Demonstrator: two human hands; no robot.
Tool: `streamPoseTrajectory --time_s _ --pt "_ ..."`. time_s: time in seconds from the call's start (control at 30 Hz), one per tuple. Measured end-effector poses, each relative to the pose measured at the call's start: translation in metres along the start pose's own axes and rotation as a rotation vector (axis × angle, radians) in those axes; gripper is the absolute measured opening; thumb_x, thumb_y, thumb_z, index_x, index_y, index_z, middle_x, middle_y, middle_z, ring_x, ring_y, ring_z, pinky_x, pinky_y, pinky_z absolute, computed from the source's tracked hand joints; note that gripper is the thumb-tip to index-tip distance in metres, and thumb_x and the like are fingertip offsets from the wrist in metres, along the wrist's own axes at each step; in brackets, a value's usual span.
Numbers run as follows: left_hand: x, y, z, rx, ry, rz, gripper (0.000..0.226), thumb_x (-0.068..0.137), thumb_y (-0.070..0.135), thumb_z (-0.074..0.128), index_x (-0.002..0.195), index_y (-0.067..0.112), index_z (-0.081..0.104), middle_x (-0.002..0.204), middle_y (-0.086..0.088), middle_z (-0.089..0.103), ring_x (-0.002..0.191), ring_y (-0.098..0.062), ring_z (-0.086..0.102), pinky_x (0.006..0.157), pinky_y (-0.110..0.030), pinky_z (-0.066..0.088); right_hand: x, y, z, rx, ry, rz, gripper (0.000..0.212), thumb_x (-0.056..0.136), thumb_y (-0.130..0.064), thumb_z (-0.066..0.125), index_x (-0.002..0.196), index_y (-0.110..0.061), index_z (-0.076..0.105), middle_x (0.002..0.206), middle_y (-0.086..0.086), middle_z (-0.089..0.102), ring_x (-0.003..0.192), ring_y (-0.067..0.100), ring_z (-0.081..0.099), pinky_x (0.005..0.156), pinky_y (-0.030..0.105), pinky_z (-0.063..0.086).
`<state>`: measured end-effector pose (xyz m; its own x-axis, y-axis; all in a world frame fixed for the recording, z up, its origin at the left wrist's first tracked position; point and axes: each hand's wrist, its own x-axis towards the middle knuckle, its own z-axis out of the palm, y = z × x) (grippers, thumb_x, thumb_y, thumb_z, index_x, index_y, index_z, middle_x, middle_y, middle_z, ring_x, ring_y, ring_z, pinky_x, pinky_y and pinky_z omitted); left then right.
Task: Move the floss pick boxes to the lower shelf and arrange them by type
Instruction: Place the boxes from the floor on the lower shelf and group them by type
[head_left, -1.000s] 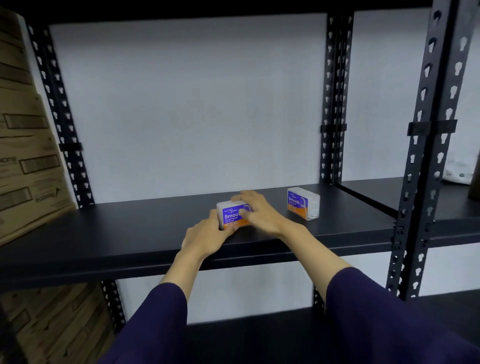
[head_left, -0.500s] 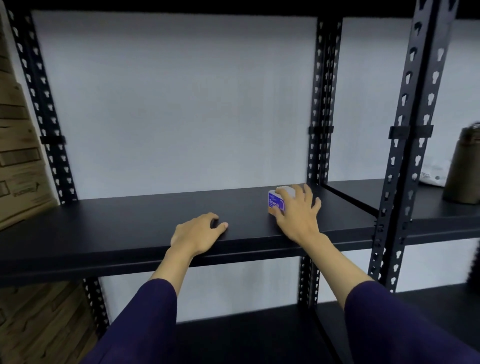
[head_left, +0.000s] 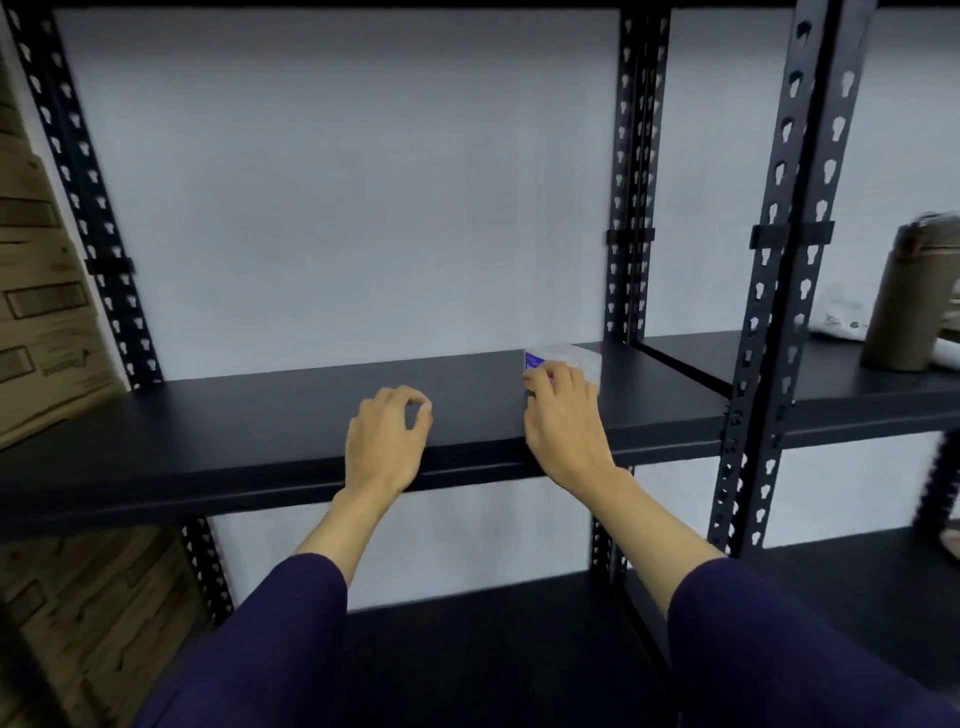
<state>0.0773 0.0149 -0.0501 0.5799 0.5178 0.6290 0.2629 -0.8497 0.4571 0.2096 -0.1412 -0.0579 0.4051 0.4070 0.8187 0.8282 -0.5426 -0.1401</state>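
Nearest, left hand (head_left: 387, 436) off the box now, fingers loosely curled on nothing at the shelf (head_left: 208, 441) edge; beyond, right hand (head_left: 563, 415) shifted rightward, fingers curled over a blurred floss pick box (head_left: 582, 358) near the upright (head_left: 631, 208); probably readying its carry to the lower shelf (head_left: 493, 644).

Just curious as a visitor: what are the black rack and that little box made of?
Black slotted upright post: probably painted steel, given punched keyhole slots. Matte black shelf board: coated metal or laminate, unclear. Small translucent box with purple label: likely plastic, walls look see-through.
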Motion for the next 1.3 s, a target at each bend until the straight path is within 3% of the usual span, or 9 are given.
streamPoseTrajectory --time_s 0.13,0.27,0.37,0.6,0.73,0.87,1.1,1.17,1.3 --pt "-0.047 0.024 -0.008 -0.026 0.061 0.041 0.015 0.096 0.029 0.047 0.096 0.025 0.061 0.101 0.009 0.06 0.095 -0.014 0.052 0.077 -0.033 0.047 -0.039 -0.016 -0.026 0.08 -0.068 -0.011 0.013 0.087 -0.002 0.052 0.098 -0.004 0.058 0.1 0.012 0.058 0.08 0.03 0.052 0.069 0.037 0.043" --pt "-0.095 0.031 0.003 0.012 -0.08 0.022 0.015 0.094 0.031 0.047 0.097 0.025 0.06 0.102 0.008 0.06 0.096 -0.017 0.056 0.078 -0.039 0.05 -0.092 -0.022 -0.042 0.149 -0.156 0.088 0.019 0.093 -0.011 0.047 0.107 -0.004 0.058 0.106 0.012 0.058 0.088 0.029 0.055 0.075 0.04 0.046" --pt "-0.132 0.023 0.028 0.053 -0.244 -0.053 0.019 0.094 0.029 0.047 0.103 0.023 0.062 0.109 0.004 0.063 0.098 -0.02 0.058 0.075 -0.033 0.046 -0.139 -0.019 -0.035 0.165 -0.294 0.17 0.026 0.097 -0.018 0.044 0.116 -0.005 0.057 0.115 0.012 0.059 0.099 0.031 0.056 0.082 0.041 0.046" --pt "-0.22 -0.024 0.114 0.061 -0.584 -0.256 0.024 0.097 0.032 0.047 0.114 0.022 0.06 0.117 0.001 0.062 0.104 -0.02 0.058 0.082 -0.035 0.047 -0.251 0.011 0.027 0.142 -0.693 0.377 0.03 0.097 -0.026 0.045 0.119 -0.008 0.055 0.118 0.013 0.06 0.106 0.034 0.056 0.085 0.039 0.045" --pt "-0.265 -0.066 0.168 0.059 -0.688 -0.407 0.022 0.096 0.032 0.049 0.113 0.022 0.06 0.117 0.001 0.061 0.104 -0.02 0.058 0.078 -0.034 0.045 -0.31 0.034 0.075 0.144 -0.905 0.479 0.031 0.097 -0.028 0.047 0.121 -0.009 0.054 0.118 0.012 0.058 0.106 0.032 0.055 0.086 0.041 0.046" --pt "-0.308 -0.109 0.218 0.095 -0.756 -0.586 0.031 0.096 0.036 0.051 0.123 0.021 0.055 0.126 -0.004 0.054 0.112 -0.026 0.054 0.087 -0.039 0.047 -0.364 0.051 0.12 0.2 -1.085 0.629 0.039 0.095 -0.032 0.053 0.129 -0.012 0.048 0.127 0.012 0.051 0.115 0.031 0.051 0.094 0.043 0.045" --pt "-0.349 -0.167 0.249 0.154 -1.083 -0.358 0.086 0.071 0.061 0.072 0.144 0.035 0.034 0.149 0.005 0.031 0.135 -0.026 0.025 0.11 -0.044 0.03 -0.432 0.078 0.162 -0.021 -1.412 0.618 0.084 0.078 -0.043 0.073 0.144 -0.023 0.026 0.145 0.015 0.031 0.132 0.038 0.033 0.104 0.05 0.032" --pt "-0.352 -0.175 0.251 0.165 -1.098 -0.309 0.09 0.069 0.053 0.077 0.145 0.036 0.032 0.143 0.006 0.036 0.129 -0.023 0.028 0.107 -0.04 0.033 -0.445 0.081 0.164 -0.062 -1.447 0.567 0.083 0.079 -0.034 0.074 0.144 -0.025 0.022 0.143 0.016 0.031 0.128 0.04 0.035 0.101 0.049 0.034" --pt "-0.35 -0.175 0.249 0.224 -1.055 -0.264 0.084 0.075 0.045 0.075 0.145 0.035 0.031 0.133 0.004 0.043 0.118 -0.023 0.036 0.098 -0.037 0.038 -0.448 0.077 0.163 -0.128 -1.35 0.506 0.072 0.084 -0.022 0.067 0.141 -0.02 0.025 0.141 0.017 0.034 0.125 0.039 0.039 0.099 0.045 0.036"
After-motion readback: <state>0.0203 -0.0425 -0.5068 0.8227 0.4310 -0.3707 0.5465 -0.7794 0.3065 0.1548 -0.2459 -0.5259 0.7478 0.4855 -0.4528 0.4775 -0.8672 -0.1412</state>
